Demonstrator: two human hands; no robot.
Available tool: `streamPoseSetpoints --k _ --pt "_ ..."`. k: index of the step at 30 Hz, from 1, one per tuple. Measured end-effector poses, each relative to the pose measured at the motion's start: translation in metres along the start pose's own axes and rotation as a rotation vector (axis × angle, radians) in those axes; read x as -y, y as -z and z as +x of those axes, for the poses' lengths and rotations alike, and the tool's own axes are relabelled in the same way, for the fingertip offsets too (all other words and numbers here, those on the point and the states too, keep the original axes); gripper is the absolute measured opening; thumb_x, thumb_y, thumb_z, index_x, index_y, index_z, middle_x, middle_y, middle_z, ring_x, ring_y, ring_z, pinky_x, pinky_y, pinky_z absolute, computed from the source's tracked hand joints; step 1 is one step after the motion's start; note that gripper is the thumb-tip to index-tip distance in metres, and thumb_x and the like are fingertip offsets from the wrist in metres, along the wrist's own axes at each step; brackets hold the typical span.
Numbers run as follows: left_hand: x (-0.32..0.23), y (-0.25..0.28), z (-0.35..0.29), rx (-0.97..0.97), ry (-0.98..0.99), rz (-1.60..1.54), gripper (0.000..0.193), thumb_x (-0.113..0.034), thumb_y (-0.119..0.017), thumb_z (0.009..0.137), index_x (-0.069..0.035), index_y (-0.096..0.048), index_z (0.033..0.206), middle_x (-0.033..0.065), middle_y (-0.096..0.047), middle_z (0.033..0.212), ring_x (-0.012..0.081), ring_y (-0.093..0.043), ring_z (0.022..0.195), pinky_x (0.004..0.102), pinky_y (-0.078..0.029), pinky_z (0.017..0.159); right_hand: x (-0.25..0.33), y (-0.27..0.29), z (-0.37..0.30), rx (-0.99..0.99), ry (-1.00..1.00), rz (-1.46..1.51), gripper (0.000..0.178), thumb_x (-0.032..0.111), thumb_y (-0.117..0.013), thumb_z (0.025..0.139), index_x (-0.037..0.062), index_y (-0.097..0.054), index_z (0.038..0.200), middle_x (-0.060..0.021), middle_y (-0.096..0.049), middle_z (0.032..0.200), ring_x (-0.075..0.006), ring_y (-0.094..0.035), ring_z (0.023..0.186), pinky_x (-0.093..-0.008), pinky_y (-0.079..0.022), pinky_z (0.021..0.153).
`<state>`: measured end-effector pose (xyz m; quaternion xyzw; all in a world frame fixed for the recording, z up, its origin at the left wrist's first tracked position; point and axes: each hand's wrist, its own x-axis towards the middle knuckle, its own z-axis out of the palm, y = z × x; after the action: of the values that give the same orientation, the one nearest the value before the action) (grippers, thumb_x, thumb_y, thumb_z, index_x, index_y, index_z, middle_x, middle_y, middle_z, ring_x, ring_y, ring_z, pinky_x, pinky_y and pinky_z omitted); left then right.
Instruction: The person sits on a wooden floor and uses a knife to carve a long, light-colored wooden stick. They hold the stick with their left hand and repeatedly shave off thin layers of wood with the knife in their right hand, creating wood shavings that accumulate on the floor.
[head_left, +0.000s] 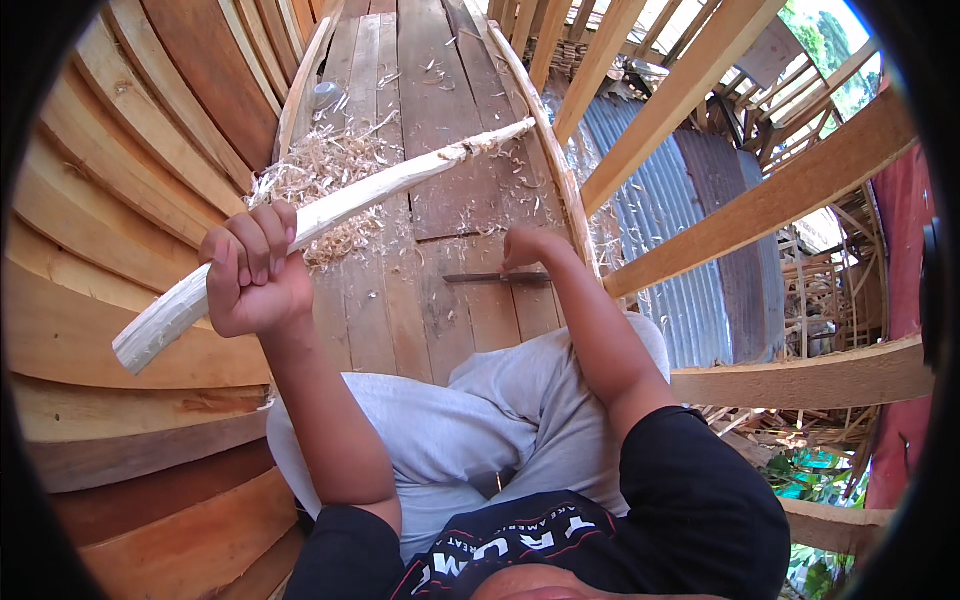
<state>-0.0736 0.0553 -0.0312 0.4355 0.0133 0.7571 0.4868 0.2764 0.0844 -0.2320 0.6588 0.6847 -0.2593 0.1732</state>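
Note:
My left hand [258, 268] is wrapped around a pale, peeled wooden pole [375, 188], near its thicker end. The pole runs up and to the right across the floor, its far end by the wooden rail on the right. Low over the planks, my right hand [528, 248] has its fingers bent down onto a thin, dark, knife-like blade [475, 278]. The blade lies crosswise in front of my right knee and sticks out on both sides of the fingers. Which end is its handle I cannot tell.
I sit cross-legged on a plank floor [375, 330]. Curly wood shavings [325, 170] are heaped beyond my left hand. Curved planks form a wall [130, 330] at the left. On the right are a rail [560, 170] and slanted beams [750, 225], with corrugated metal sheets [660, 220] outside.

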Motion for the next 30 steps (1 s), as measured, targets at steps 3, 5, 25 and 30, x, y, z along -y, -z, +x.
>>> streamPoseSetpoints --k 3,5,25,30 --pt "-0.002 0.002 0.001 0.007 -0.005 0.006 0.035 -0.019 -0.047 0.085 -0.017 -0.025 0.058 -0.0028 -0.027 0.048 0.0108 -0.025 0.047 0.0305 -0.028 0.057 0.012 -0.005 0.004 -0.377 -0.177 -0.009 0.060 0.049 -0.073 0.078 -0.0021 -0.066 0.110 -0.0205 -0.067 0.110 -0.0358 -0.061 0.107 -0.0457 -0.048 0.091" --pt "0.000 -0.001 0.002 0.022 -0.003 0.012 0.034 -0.019 -0.047 0.085 -0.017 -0.025 0.058 -0.0026 -0.028 0.048 0.0108 -0.025 0.047 0.0305 -0.028 0.057 0.016 -0.015 0.011 -0.580 -0.332 0.100 0.069 0.053 -0.069 0.081 -0.0070 -0.062 0.114 -0.0286 -0.062 0.115 -0.0423 -0.056 0.115 -0.0484 -0.045 0.096" --pt "0.001 -0.003 0.004 0.014 -0.030 0.009 0.032 -0.019 -0.048 0.086 -0.017 -0.030 0.059 -0.0023 -0.031 0.048 0.0101 -0.025 0.046 0.0307 -0.029 0.057 0.017 -0.031 0.052 -0.784 0.066 0.381 0.012 0.006 -0.064 0.074 -0.0042 -0.071 0.075 -0.0228 -0.067 0.073 -0.0392 -0.067 0.073 -0.0433 -0.054 0.069" --pt "0.000 0.000 0.006 0.012 -0.029 0.023 0.033 -0.019 -0.049 0.086 -0.017 -0.030 0.059 -0.0025 -0.031 0.048 0.0098 -0.025 0.045 0.0304 -0.029 0.056 -0.039 0.079 0.038 -0.968 -0.203 0.707 0.017 0.009 -0.066 0.077 -0.0021 -0.072 0.089 -0.0215 -0.070 0.085 -0.0357 -0.069 0.081 -0.0409 -0.054 0.078"
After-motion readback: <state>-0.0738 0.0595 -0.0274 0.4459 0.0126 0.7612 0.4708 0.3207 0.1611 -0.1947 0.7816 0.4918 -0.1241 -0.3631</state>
